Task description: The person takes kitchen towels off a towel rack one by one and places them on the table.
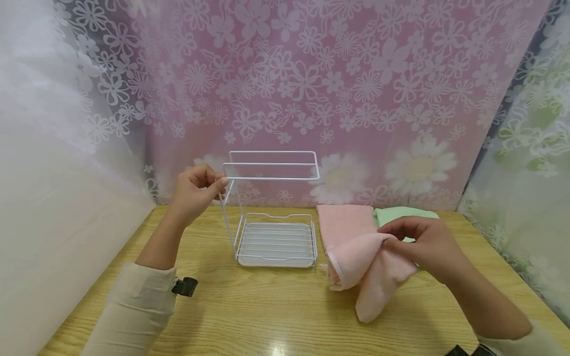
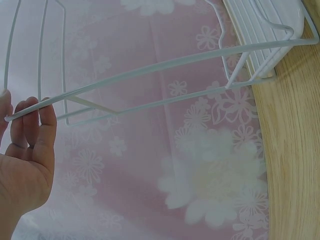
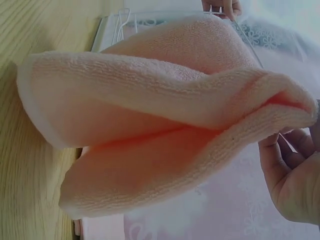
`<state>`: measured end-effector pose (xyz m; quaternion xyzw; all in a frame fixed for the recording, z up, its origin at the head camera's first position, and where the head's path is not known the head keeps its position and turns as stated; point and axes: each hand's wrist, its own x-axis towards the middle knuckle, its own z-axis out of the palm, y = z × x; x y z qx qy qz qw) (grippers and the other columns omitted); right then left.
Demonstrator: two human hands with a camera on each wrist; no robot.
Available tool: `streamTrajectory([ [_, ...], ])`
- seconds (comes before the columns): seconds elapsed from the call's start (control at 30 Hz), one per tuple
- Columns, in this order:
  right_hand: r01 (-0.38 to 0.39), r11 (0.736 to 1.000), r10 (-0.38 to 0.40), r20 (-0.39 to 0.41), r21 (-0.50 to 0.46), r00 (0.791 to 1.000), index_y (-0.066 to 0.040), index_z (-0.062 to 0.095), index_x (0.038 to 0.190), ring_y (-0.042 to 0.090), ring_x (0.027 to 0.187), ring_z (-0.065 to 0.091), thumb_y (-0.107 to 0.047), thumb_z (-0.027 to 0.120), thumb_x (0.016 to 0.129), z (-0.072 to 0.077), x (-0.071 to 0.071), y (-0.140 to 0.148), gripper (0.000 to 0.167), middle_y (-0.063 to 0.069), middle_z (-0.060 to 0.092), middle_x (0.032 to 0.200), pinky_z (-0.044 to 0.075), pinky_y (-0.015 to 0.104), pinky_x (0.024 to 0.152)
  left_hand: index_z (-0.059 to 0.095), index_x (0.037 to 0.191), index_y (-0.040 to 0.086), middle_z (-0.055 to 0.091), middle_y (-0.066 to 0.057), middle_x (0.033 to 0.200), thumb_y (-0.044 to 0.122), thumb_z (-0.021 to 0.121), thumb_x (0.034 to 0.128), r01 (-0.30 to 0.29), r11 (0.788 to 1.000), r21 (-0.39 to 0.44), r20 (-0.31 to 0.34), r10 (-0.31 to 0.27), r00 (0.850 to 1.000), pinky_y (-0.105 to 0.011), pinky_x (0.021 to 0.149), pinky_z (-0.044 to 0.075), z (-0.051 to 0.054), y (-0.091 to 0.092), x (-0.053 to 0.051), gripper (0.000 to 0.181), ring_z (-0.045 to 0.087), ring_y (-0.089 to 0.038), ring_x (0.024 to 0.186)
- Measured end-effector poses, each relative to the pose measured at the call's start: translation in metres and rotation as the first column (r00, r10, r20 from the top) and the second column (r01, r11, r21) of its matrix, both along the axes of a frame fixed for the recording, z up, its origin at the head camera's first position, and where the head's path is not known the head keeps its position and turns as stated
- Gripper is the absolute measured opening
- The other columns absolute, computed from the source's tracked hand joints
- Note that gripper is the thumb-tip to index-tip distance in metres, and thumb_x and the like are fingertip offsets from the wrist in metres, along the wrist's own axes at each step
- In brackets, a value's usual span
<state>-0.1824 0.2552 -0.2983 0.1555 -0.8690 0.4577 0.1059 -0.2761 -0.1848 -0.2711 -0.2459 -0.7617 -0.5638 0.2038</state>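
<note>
A white wire rack (image 1: 271, 178) with a slatted base over a white tray (image 1: 276, 259) stands on the table. My left hand (image 1: 196, 190) pinches the upper left corner of its frame between thumb and fingers; the left wrist view shows the fingers (image 2: 31, 125) on the wire (image 2: 165, 65). To the right, my right hand (image 1: 425, 244) pinches a pink towel (image 1: 356, 254) at a gathered fold. In the right wrist view the lifted towel (image 3: 165, 100) droops in loose folds away from the hand (image 3: 295, 175), hiding part of the rack. Part of the pink cloth lies flat behind the lifted fold.
A light green folded cloth (image 1: 401, 213) lies at the back right, partly behind my right hand. Flowered pink sheeting (image 1: 285, 89) hangs behind the wooden table (image 1: 249, 311). Pale sheets close off the left and right sides.
</note>
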Motion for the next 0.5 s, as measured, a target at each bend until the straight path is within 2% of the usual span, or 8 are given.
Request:
streamTrajectory([
  [0.2, -0.057, 0.997, 0.058, 0.012, -0.053, 0.998, -0.004, 0.074, 0.098, 0.012, 0.079, 0.062, -0.009, 0.075, 0.087, -0.003, 0.001, -0.012, 0.012, 0.006, 0.070, 0.087, 0.053, 0.025, 0.059, 0.059, 0.079, -0.006, 0.066, -0.010, 0.074, 0.005, 0.069, 0.0915, 0.001, 1.000, 0.001, 0.003, -0.001, 1.000, -0.029, 0.061, 0.058, 0.000, 0.000, 0.000, 0.020, 0.065, -0.026, 0.066],
  [0.5, -0.083, 0.993, 0.088, 0.060, -0.083, 0.994, -0.003, 0.072, 0.096, 0.013, 0.077, 0.062, -0.009, 0.075, 0.086, -0.006, 0.002, -0.030, 0.012, 0.005, 0.069, 0.085, 0.054, 0.026, 0.062, 0.058, 0.078, -0.006, 0.065, -0.013, 0.074, 0.005, 0.069, 0.0916, 0.000, 1.000, -0.001, 0.003, 0.000, 1.000, -0.032, 0.062, 0.059, 0.000, 0.000, 0.000, 0.020, 0.065, -0.026, 0.066],
])
